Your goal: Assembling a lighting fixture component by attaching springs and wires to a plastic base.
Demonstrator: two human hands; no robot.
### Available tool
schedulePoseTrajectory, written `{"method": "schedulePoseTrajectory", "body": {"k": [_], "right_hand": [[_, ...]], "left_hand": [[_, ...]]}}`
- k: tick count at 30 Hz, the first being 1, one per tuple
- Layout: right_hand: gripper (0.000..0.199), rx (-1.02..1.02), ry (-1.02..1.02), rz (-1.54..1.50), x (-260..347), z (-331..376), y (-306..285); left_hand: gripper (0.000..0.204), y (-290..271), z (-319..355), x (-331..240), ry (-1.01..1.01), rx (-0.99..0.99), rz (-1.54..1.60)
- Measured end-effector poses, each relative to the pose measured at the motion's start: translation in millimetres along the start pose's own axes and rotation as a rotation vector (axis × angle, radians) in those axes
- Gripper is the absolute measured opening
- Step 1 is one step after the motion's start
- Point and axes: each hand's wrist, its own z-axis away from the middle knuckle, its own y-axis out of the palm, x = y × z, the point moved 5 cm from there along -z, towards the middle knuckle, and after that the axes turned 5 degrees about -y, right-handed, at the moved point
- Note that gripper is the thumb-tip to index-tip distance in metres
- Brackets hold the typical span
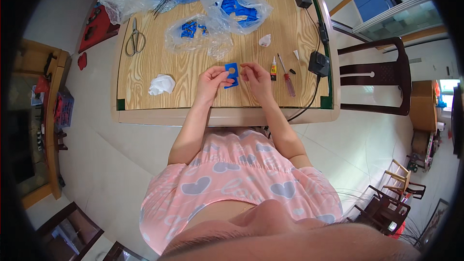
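Blue plastic is what both hands work on: a small flat blue part (232, 74) with a round hole sits at the centre of the frame, just above the near edge of the wooden table (145, 92). The left hand (210, 80) pinches the part's left side between thumb and fingers, holding it a little off the tabletop (how far cannot be told). The right hand (256, 76) is just beside it, its fingertips curled together toward the part's right edge; whether they grip something tiny is too small to tell. Right of that hand lie a small glue tube (273, 69) and a red-handled screwdriver (287, 78). Left of centre lies a crumpled white tissue (161, 84), and scissors (136, 39) lie toward the upper left. Clear plastic bags (227, 12) holding more blue parts spread across the top of the frame.
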Motion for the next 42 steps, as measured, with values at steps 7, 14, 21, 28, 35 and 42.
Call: {"method": "schedulePoseTrajectory", "body": {"k": [7,14,21,28,35,42], "right_hand": [[0.04,-0.398,-0.37,0.898,52.3,-45.7,-62.4],[0.038,-0.153,-0.365,0.578,80.7,-28.7,-19.0],[0.015,0.117,-0.06,0.287,43.0,1.4,13.8],[0.014,0.053,0.024,-0.049,28.1,4.6,2.0],[0.018,0.147,0.014,-0.111,27.8,14.9,17.2],[0.031,-0.076,-0.088,0.358,30.7,-17.7,-43.4]], "left_hand": [[0.01,-2.0,2.9,-10.7,-0.06,-0.02,0.202],[0.009,2.8,5.7,-4.4,0.001,0.029,0.179],[0.008,34.7,16.6,-3.6,0.086,0.126,-0.071],[0.01,26.6,19.6,-3.5,0.03,-0.016,0.14],[0.008,14.3,14.0,13.5,0.061,-0.05,0.146],[0.011,8.4,15.3,-8.8,-0.009,-0.089,0.3]]}}
